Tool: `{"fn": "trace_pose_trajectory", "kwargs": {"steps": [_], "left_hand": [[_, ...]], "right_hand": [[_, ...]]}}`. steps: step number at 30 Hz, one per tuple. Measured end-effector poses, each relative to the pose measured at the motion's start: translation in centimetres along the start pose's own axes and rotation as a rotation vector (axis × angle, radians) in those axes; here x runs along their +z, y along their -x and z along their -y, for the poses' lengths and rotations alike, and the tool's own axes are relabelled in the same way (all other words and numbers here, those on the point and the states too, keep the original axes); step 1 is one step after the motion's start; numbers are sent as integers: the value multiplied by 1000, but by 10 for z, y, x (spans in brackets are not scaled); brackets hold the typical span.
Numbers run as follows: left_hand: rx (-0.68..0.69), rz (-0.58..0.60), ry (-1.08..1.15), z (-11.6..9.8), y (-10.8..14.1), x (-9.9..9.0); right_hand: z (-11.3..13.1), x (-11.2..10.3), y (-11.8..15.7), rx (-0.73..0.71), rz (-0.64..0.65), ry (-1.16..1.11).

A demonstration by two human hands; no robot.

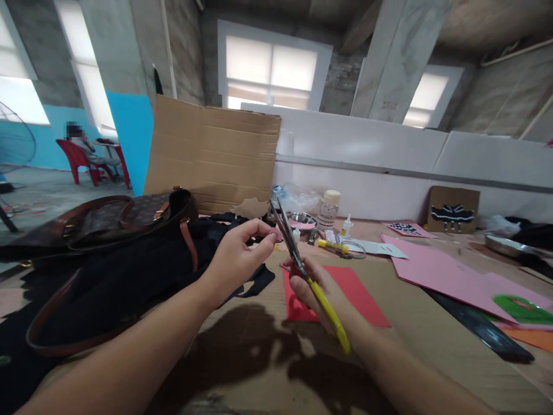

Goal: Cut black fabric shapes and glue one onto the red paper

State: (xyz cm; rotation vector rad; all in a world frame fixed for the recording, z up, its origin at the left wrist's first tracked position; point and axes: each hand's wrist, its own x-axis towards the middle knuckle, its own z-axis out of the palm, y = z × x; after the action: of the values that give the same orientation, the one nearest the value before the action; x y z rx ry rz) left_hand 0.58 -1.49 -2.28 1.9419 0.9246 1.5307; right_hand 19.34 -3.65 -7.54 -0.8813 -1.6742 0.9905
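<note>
Firstly, left hand (242, 251): forearm rising from the lower left corner, back of the hand uppermost, thumb and forefinger pinched together at the tips on a small pinkish piece (277, 236); that piece sits just beside the scissor blades, contact with them unclear.

Item, right hand (314, 283): forearm entering from the lower right, wrist angled inward, thumb laid along the near side, fingers closed around the scissors (318, 293) close to the pivot.

Item, scissors: held aloft on a slant, points up and leftward, yellow handles down and rightward, steel blades parted slightly.

Item, red sheet (360, 295): flat beneath the right hand, partly covered by it in view, lying on brown cardboard (410, 328).

Item, black bag (142, 288) with brown trim: left of the left hand.

Item, pink sheets (449, 282): right of the cardboard, well apart from both hands.
</note>
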Motion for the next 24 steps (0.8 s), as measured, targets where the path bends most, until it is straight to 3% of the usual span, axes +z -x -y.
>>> {"fn": "trace_pose_trajectory", "kwargs": {"steps": [7,24], "left_hand": [[44,1,5,5,-4,-2],[109,-5,-16,0,-1,-1]], "right_hand": [[30,2,12,118,62,159],[11,0,6,58,51,122]]}}
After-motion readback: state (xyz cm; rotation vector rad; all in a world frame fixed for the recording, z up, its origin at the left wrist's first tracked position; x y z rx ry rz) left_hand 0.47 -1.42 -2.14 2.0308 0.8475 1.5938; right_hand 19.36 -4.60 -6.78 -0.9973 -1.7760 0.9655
